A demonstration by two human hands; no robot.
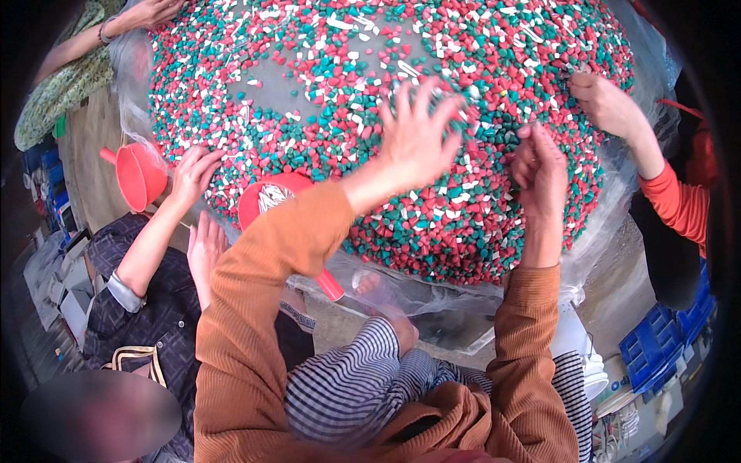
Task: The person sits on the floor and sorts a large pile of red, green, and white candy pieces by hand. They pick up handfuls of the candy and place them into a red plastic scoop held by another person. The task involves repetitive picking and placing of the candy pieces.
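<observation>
Beads (432, 224), red, green and white, cover the whole table sheet (617, 208) from nine to three o'clock. My left hand (417, 135) lies on them with fingers spread wide. My right hand (540, 170) pinches narrow, maybe holding a bead; I cannot tell. I think slow raking sorts best. A red scoop (270, 197) at nine o'clock is half hidden behind my sleeve.
</observation>
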